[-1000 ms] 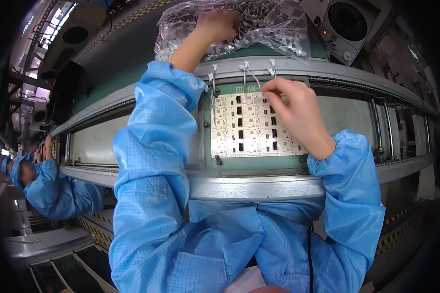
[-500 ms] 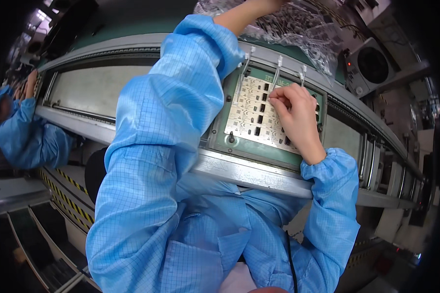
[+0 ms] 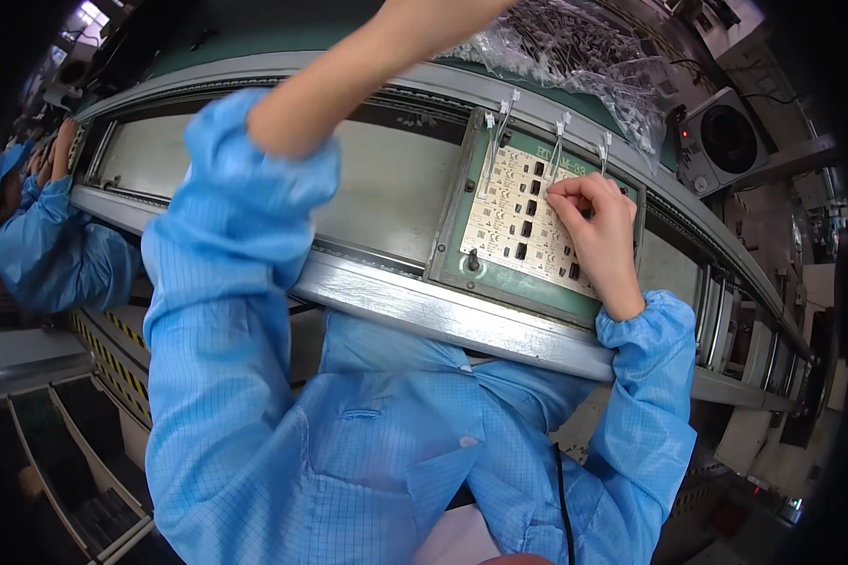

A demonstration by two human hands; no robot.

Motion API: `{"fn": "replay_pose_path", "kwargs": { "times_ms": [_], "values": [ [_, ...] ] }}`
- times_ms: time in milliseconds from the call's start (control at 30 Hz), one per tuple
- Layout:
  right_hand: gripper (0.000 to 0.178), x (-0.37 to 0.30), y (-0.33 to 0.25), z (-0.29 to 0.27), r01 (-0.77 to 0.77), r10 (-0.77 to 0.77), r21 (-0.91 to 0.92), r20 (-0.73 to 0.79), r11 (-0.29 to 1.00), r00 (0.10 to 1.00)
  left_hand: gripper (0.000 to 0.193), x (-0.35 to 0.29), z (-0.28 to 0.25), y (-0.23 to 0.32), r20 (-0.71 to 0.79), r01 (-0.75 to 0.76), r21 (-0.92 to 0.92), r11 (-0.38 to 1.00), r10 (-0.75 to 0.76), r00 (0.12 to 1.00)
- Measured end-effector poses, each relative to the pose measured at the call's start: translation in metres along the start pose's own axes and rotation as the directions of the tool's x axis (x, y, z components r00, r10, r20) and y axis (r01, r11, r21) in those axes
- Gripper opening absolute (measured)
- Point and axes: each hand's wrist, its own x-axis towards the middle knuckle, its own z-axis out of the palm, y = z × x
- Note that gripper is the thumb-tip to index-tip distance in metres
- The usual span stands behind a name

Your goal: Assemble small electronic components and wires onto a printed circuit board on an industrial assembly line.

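Observation:
A pale circuit-board panel [image 3: 499, 224] with rows of small black connectors lies in a green tray-like fixture [image 3: 528, 287]. Over the panel's right part, my right hand [image 3: 601, 226] has thumb and index finger pinched together; anything between them is too small to make out. Thin cables with white plugs [image 3: 558, 137] stand up along the fixture's far edge. My left hand [image 3: 443, 21] reaches across to the top edge of the view, close to a pile of cables in clear plastic [image 3: 575, 56]. Its fingers are cut off by the frame.
The fixture rests on a conveyor with metal rails [image 3: 424, 306] running left to right. A round-fronted fan-like device [image 3: 721, 141] stands at the far right. At the far left, another person in blue [image 3: 61, 250] works by the same line.
My left arm has swung leftward and lifted, uncovering the fixture's left side. The fixture now appears slightly farther right in view. My right hand stays pinched over the panel.

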Motion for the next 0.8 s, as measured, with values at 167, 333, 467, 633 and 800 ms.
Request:
{"fn": "replay_pose_path", "kwargs": {
  "times_ms": [167,333,467,633,800],
  "values": [
    [0.005,0.006,-0.001,0.005,0.011,-0.011,0.026,0.001,1.0,1.0,0.01,-0.099,0.001,0.019,0.348,-0.51,0.448,0.734,0.383,0.856],
    [0.006,0.001,-0.005,0.004,0.022,-0.022,0.011,-0.017,1.0,1.0,0.009,-0.138,0.001,0.036,0.506,-0.539,0.452,0.711,0.293,0.811],
    [0.006,-0.001,-0.016,-0.002,0.093,-0.094,-0.17,0.004,0.981,0.996,0.007,-0.148,0.01,0.039,0.531,-0.547,0.424,0.722,0.291,0.796],
    [0.021,-0.014,-0.026,-0.007,0.3,-0.283,-0.296,0.098,0.907,0.954,0.01,-0.155,0.01,0.045,0.557,-0.507,0.463,0.727,0.207,0.805],
    [0.028,-0.006,-0.031,-0.028,0.286,-0.222,-0.269,0.246,0.92,0.943,0.019,-0.153,0.01,0.054,0.562,-0.552,0.497,0.67,0.235,0.793]
  ]
}}
